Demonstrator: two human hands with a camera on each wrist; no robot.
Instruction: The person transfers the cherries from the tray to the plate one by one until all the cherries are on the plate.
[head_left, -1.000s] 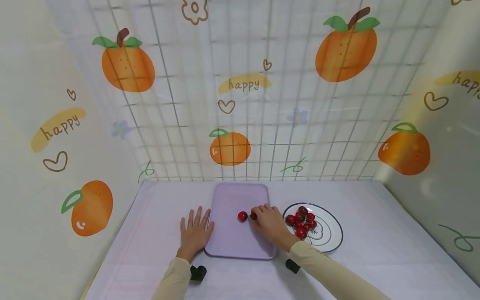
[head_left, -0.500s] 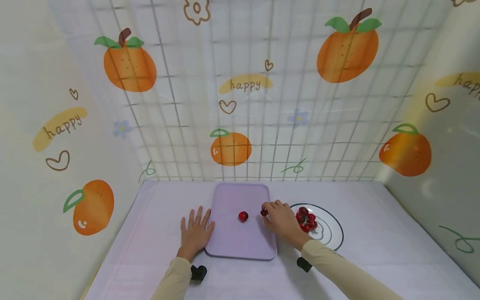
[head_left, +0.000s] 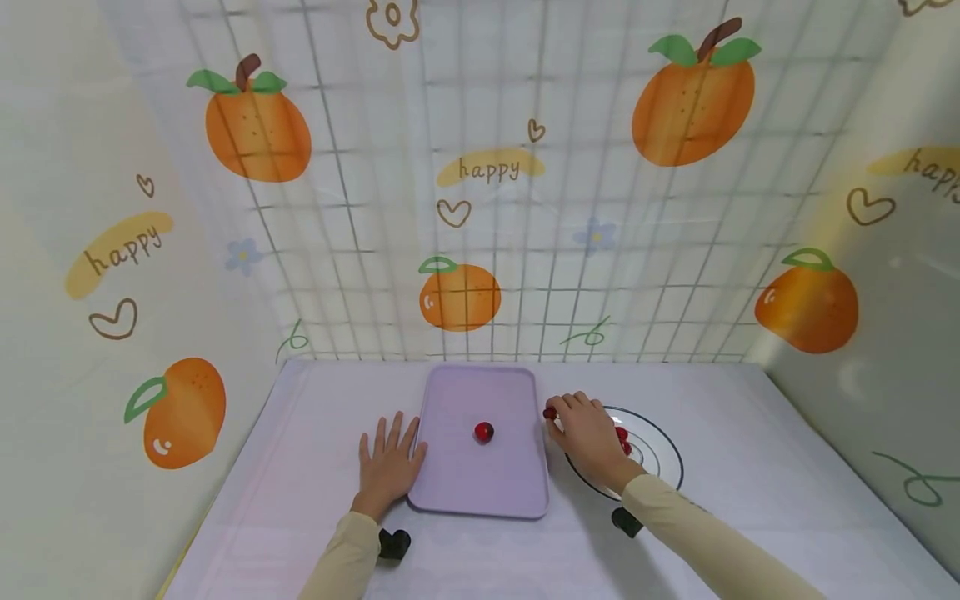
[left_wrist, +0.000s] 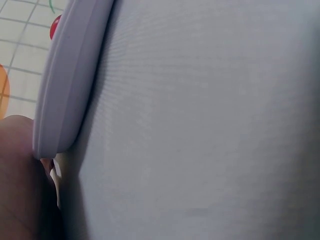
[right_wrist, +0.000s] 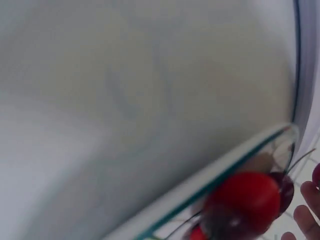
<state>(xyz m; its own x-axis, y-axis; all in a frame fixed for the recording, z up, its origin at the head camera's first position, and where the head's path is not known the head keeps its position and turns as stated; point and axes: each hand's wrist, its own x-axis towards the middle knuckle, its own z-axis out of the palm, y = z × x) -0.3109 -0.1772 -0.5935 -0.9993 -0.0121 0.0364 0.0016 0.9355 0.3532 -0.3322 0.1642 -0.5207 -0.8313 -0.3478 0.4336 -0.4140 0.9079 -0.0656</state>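
My right hand [head_left: 590, 437] pinches a dark red cherry [head_left: 550, 412] between thumb and fingertips, just right of the tray and over the left side of the plate [head_left: 670, 456]. The hand hides most of the cherries on the plate; a few red cherries [head_left: 623, 442] show beside it. In the right wrist view, a bright red cherry [right_wrist: 247, 200] stands out at the plate's rim. One cherry [head_left: 483, 432] sits alone in the middle of the purple tray [head_left: 465, 483]. My left hand [head_left: 390, 467] rests with fingers spread, its thumb at the tray's left edge [left_wrist: 70, 85].
A white cloth [head_left: 315, 400] covers the table. A fruit-printed curtain [head_left: 480, 233] stands along the back and both sides. Black heart-shaped pieces, [head_left: 394, 544] one by each wrist, sit under the sleeves [head_left: 697, 529].
My right hand has carried the pinched cherry rightward, from inside the tray past its right edge to the plate. The left hand and the cherry in the tray have stayed put.
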